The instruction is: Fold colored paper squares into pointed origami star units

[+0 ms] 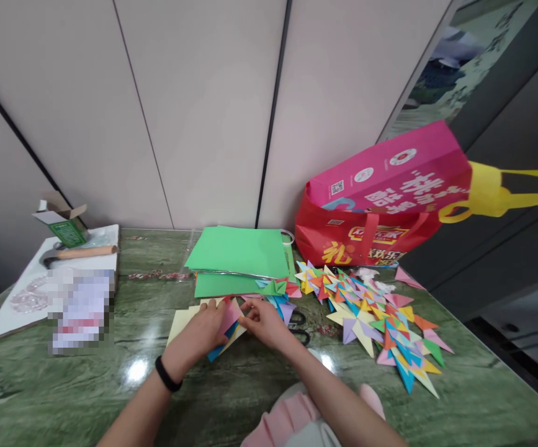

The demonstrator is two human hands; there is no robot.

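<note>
Bent over the pink folded paper, the left hand holds it with fingertips along the upper side and thumb low down, a narrow grip. At its right edge the right hand brings thumb and forefinger close together, touching the paper's corner; whether they pinch it, I cannot tell. This paper lies near the front middle of the green marbled table, over blue paper, with cream paper sheets beneath and beside the left hand. Black scissors handles show just beyond the right forearm. Behind the hands lie green paper sheets; to the right spreads a pile of multicoloured folded paper points, in front of a red gift bag.
</note>
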